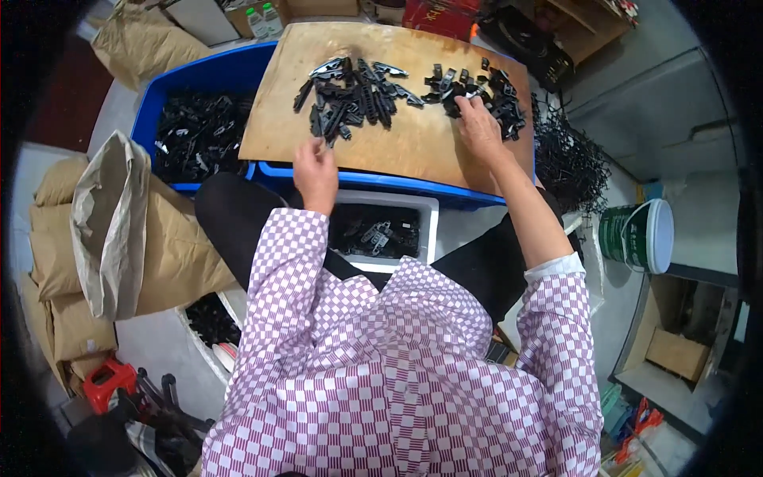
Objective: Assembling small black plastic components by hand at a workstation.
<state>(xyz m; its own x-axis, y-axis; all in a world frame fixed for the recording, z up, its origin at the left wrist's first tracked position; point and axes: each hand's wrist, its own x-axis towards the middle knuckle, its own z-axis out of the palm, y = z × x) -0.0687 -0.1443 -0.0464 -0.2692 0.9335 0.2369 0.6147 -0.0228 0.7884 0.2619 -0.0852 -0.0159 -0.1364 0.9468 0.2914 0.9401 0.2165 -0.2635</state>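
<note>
A wooden board (270,119) carries two heaps of black plastic parts. Long, toothed-looking pieces make up the left heap (358,95), a few of them with shiny silvery sides. Shorter clip-like parts form the right heap (505,99). At the near edge of the left heap is my left hand (315,176), its fingertips pinched together; what they hold is too small to make out. My right hand (479,129) reaches into the near left side of the right heap with fingers closed together, and the fingertips hide whatever is between them.
Under the board, a blue tub (147,119) holds many black parts on the left. Between my knees stands a white foam box (429,230) with dark parts. Tangled black strips (576,159) lie right of the board, near a green bucket (624,236). Brown sacks (179,246) stand left.
</note>
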